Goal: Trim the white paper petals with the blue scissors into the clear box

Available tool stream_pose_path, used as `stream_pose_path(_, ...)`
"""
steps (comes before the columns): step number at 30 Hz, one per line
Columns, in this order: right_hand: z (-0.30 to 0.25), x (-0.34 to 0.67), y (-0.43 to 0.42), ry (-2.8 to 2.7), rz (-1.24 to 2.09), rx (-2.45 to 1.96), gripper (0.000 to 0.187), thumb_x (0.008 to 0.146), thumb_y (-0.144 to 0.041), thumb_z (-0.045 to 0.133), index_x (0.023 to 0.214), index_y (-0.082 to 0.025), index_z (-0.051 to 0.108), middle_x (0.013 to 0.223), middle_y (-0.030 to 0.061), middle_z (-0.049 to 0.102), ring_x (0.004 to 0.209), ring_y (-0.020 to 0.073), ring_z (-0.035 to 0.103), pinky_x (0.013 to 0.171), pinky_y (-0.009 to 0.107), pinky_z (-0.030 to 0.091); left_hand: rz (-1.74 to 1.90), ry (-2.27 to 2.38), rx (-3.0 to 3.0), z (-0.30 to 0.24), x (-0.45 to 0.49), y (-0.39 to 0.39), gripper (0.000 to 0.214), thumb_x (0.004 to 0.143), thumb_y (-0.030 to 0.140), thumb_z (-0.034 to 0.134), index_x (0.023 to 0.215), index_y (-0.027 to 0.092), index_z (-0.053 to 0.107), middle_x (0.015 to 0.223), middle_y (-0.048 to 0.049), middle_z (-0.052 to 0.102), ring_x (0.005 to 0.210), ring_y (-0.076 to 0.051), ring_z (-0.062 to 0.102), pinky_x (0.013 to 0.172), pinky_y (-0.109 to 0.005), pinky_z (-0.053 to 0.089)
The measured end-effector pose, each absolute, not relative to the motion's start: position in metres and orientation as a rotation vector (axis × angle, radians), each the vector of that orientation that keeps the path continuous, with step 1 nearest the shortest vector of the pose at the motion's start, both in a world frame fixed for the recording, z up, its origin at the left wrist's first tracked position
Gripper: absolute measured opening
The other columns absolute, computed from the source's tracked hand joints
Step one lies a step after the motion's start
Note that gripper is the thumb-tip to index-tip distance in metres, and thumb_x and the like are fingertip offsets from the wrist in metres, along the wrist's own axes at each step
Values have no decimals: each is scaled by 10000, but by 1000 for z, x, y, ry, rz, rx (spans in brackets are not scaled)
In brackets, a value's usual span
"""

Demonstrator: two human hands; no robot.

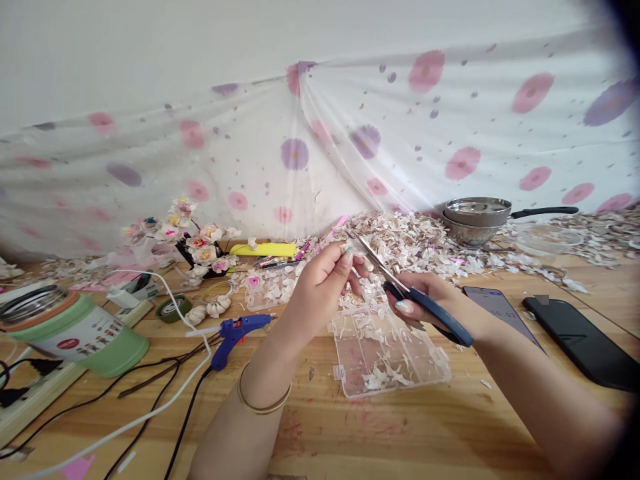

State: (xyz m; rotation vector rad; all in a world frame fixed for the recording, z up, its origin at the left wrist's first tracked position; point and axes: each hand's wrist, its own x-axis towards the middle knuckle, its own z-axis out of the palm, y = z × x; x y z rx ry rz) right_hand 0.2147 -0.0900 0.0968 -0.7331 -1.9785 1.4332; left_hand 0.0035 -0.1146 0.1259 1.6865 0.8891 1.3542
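Note:
My right hand (425,297) grips a pair of scissors (433,312) with dark blue handles, their blades pointing up and to the left. Close to the blades, my left hand (325,277) is closed in a pinch on a small whitish flake, mostly hidden by the fingertips; it looks like the pale papery pieces heaped behind. Below both hands lies a clear plastic compartment box (400,387) with pale scraps in several of its sections. Behind the scissors spreads a large heap of dry, whitish garlic-skin-like flakes (400,233).
Left of my forearm lies a blue glue gun (240,330) among cables, with garlic bulbs (219,306) and a green tumbler (95,333) beyond. Handmade flowers (203,250) stand at the back. Steel bowls (475,220) sit back right; two phones (580,340) (500,310) lie right.

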Motion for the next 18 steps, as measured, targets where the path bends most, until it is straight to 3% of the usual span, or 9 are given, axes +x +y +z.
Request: stream_pose_path(18,107,223,-89,-2075,1453,-710,480,785,-607,684,706,-188,464,571,-62,377,496,79,307,449,237,188,1348,825,1660,130,-3,-112,309,889,451,612,784,160,625,679,-18,645,547,-104,575,535,-233,472)
